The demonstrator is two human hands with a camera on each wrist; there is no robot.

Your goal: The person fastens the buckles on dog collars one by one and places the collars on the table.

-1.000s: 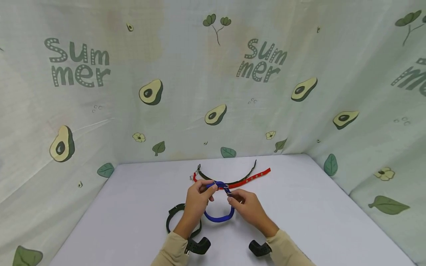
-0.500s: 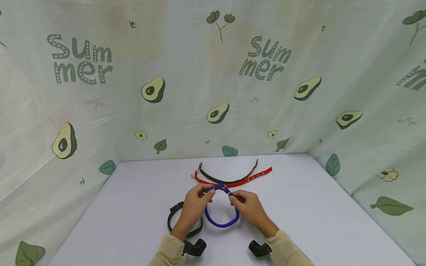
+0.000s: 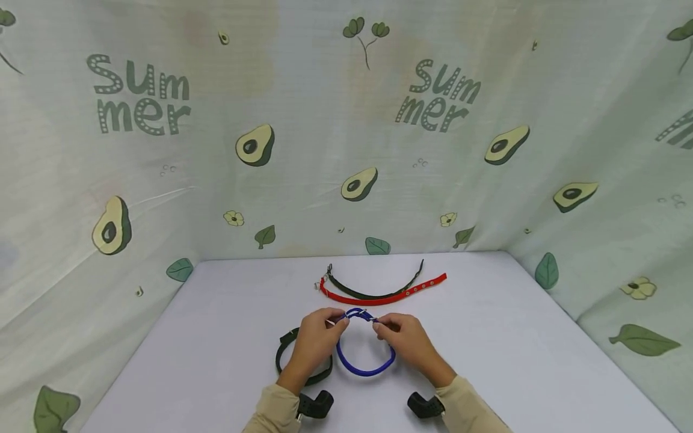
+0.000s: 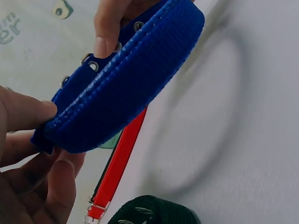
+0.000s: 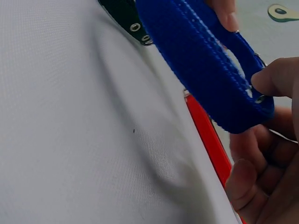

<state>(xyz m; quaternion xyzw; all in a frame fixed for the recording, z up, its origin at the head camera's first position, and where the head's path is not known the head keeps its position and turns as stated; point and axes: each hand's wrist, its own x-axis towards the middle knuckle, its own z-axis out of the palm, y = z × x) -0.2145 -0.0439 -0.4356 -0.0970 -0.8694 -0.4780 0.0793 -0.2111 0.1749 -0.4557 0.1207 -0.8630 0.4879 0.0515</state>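
Blue woven nylon collar is hanging as a closed loop just above the white surface, pinched at its top by both hands. Over the last second it is dropping lower and nearer the person. Left hand is keeping a narrow grip on the strap end, above the dark green buckled collar; right hand is pinching the eyelet side. Beyond them, red studded collar and dark thin collar are lying untouched.
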